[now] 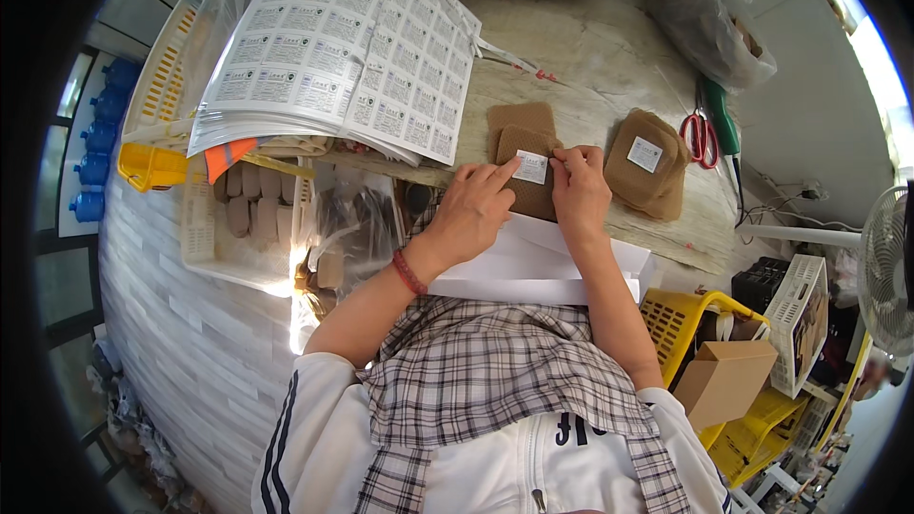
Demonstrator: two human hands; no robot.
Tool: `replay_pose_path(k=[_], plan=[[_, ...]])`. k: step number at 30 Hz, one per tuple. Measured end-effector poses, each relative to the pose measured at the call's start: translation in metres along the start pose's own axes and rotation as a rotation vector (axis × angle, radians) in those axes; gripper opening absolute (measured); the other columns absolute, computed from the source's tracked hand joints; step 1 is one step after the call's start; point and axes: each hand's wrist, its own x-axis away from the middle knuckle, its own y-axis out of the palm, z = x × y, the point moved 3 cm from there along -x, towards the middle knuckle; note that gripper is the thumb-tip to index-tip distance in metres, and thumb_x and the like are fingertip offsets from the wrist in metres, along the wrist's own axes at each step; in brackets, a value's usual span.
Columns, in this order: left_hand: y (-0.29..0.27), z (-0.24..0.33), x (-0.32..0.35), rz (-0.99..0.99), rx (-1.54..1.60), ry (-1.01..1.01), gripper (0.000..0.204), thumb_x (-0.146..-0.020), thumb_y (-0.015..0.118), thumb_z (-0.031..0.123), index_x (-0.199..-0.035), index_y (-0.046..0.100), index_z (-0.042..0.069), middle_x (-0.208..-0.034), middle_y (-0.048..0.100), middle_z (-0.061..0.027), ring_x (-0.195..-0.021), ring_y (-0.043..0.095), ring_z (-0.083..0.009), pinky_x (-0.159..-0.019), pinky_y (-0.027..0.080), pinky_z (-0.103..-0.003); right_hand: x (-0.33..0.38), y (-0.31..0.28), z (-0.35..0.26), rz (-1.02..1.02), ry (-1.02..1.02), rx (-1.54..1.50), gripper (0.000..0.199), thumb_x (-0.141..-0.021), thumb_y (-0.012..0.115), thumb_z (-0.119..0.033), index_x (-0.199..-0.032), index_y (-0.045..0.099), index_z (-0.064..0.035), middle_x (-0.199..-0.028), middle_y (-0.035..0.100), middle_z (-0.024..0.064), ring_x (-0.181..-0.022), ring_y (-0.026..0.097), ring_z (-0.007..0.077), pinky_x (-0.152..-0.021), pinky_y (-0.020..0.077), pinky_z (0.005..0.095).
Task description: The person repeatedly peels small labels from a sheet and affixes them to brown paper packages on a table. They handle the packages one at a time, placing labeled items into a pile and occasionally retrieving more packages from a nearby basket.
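A brown ribbed pad (529, 200) with rounded corners lies at the table's near edge, bearing a small white printed label (531, 168). My left hand (468, 213) reaches in from the left, fingers stretched out and fingertips at the label's left edge. On the other side my right hand (583, 192) has its thumb and forefinger pinched at the pad's right edge, close to the label. More brown pads (522, 118) lie just beyond. To the right is a stack of similar pads (632, 176), its top one with a white label (645, 154).
Label sheets (314, 38) in a thick pile cover the table's left side. Red-handled scissors (700, 138) and a green-handled tool (721, 114) lie at right. White paper (514, 257) is at my lap. A yellow crate (678, 324), carton (724, 381) and fan (885, 266) stand at lower right.
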Motion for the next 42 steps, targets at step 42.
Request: replay_pose_path(k=[42], plan=[[0.006,0.007,0.003,0.096,0.071,0.022,0.014,-0.083,0.070,0.012,-0.079,0.061,0.002,-0.119,0.061,-0.0159,-0.119,0.054,-0.0338,-0.100,0.039,-0.046,-0.030,-0.116,0.015,0.376,-0.133,0.221,0.049,-0.089,0.064,0.000,-0.135,0.050,-0.0066,-0.132,0.057,0.0159,-0.120,0.056,0.0340,-0.100,0.0466,0.0421]])
